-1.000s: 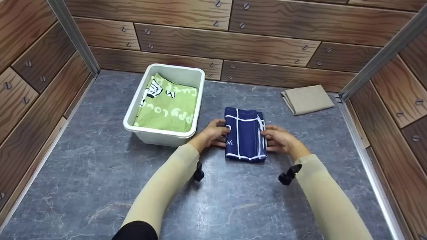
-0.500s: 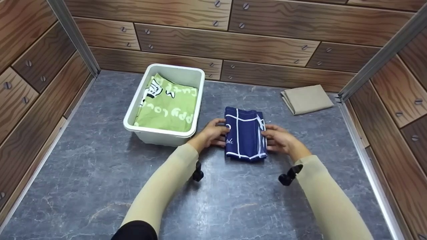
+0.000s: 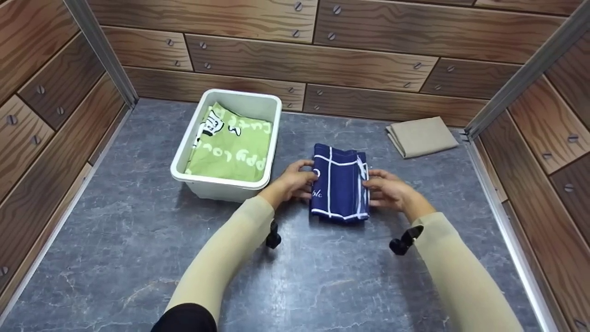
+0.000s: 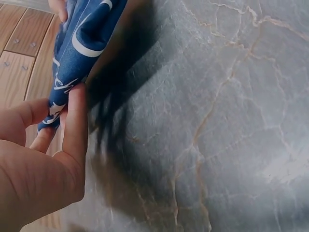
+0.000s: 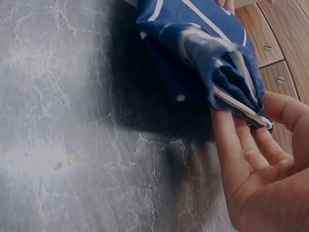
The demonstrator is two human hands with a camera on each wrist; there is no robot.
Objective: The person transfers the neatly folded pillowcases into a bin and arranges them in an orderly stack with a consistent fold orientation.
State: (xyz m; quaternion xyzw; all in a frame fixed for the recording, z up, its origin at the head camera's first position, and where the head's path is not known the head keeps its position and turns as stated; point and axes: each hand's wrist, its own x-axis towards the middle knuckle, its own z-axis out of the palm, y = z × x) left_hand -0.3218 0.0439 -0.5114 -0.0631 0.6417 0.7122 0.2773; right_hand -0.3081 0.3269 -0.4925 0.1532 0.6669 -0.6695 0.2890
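a white plastic bin (image 3: 185,159) is seen on the grey marbled counter (image 3: 115,230), towards its far left part. a folded green cloth (image 3: 230,150) with white lettering and a black-and-white figure is laid inside the bin. a folded beige cloth (image 3: 421,136) is placed flat near the far right corner of the counter. the counter is enclosed on three sides by wood-patterned walls (image 3: 322,60).

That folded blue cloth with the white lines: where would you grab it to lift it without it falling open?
Probably by its two long side edges, coming in from left and right at once. The folded blue cloth lies flat in layers, and the left hand and right hand already flank those edges, where the stacked folds can be pinched together.
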